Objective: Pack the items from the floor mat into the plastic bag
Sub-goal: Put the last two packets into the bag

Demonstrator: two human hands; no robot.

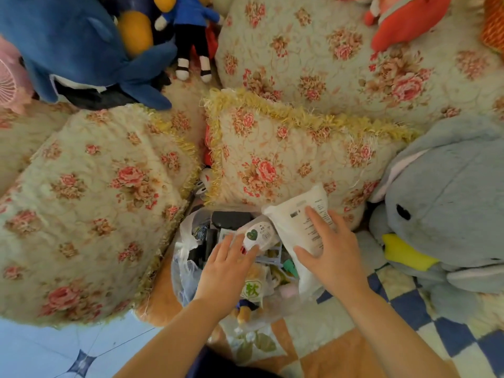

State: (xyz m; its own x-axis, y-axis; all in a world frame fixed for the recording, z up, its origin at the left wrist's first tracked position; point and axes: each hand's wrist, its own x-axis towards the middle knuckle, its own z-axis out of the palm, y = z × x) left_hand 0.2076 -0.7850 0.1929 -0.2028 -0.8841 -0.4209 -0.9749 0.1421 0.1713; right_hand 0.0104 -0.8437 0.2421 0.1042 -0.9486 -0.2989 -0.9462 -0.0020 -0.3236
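A clear plastic bag [182,271] stands open on the floor mat [409,304] between the cushions, stuffed with several small items. My right hand [331,252] grips a white soft packet [297,214] printed with black text, standing upright at the bag's right side. My left hand [227,264] rests fingers-down on a small white pouch [257,233] with a green heart, on top of the bag's contents. Dark objects, a blue plastic frame and a packet with a green character show inside the bag.
Floral cushions [95,200] press against the bag on the left and behind. A grey plush bird [447,208] lies at the right on the blue-and-white checked mat. A blue plush shark [81,45] and a red plush sit farther back. Tiled floor [54,350] shows at lower left.
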